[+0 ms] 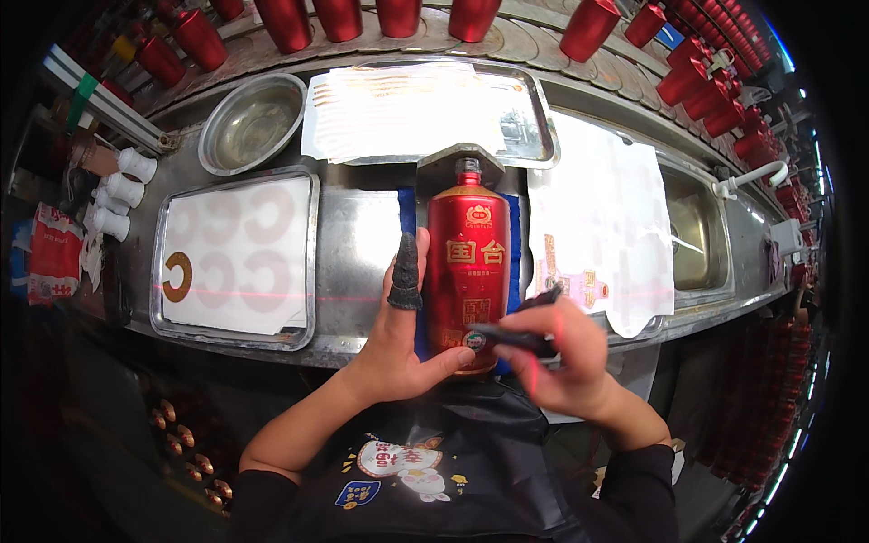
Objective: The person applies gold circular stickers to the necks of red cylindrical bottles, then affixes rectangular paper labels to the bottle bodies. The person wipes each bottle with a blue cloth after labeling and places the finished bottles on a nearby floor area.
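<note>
A red bottle [467, 276] with gold lettering and a dark, uncapped-looking neck lies on a blue cloth [514, 244], neck pointing away from me. Its neck rests in a notched metal support [438, 168]. My left hand [396, 348] grips the bottle's left side, thumb across the lower front; one finger wears a black finger cot [406, 276]. Bent and slightly blurred, the fingers of my right hand [566, 357] are at the lower right front. A black-covered tip there meets a small round green-and-white sticker [474, 340]. Whatever those fingers pinch is hidden.
Left of the bottle, a metal tray [312, 262] holds a white sheet with one gold C-shaped label [177, 277]. A steel bowl [252, 125] and another tray [549, 136] stand behind. White sheets [602, 199] lie right, beside a sink [701, 240]. Red bottles [398, 16] line a conveyor [534, 54].
</note>
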Available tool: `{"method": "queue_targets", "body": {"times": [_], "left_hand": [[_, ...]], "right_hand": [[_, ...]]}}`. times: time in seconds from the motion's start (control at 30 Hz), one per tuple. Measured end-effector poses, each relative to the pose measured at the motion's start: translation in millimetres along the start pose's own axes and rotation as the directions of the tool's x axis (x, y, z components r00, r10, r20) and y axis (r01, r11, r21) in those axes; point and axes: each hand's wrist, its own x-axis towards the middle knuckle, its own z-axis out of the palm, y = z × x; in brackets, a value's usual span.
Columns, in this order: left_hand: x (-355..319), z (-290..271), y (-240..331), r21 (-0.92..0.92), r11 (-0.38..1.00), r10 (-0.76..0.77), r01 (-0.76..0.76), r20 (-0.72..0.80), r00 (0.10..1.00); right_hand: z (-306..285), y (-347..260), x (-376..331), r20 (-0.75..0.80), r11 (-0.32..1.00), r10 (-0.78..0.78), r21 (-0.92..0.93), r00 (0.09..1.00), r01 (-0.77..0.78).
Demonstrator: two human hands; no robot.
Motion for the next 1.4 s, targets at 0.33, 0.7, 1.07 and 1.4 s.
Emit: {"method": "queue_targets", "body": {"times": [0.33, 0.7, 1.07, 1.4], "left_hand": [[-2, 3, -2, -0.018, 1.0, 0.015, -0.015, -0.042, 0.999], [-3, 6, -3, -0.073, 0.997, 0.008, -0.013, -0.066, 0.998], [23, 13, 10, -0.324, 0.941, -0.186, 0.094, -0.265, 0.946], [22, 11, 0, -0.464, 0.885, -0.171, 0.053, -0.218, 0.961]], "right_hand": [[-22, 22, 127, -0.202, 0.971, -0.202, -0.17, 0.958, 0.169], [-12, 10, 144, -0.216, 0.933, -0.34, -0.198, 0.915, 0.3], [7, 38, 71, -0.475, 0.971, 0.141, 0.236, 0.869, -0.029], [1, 26, 84, -0.28, 0.955, -0.294, -0.114, 0.914, 0.273]]}}
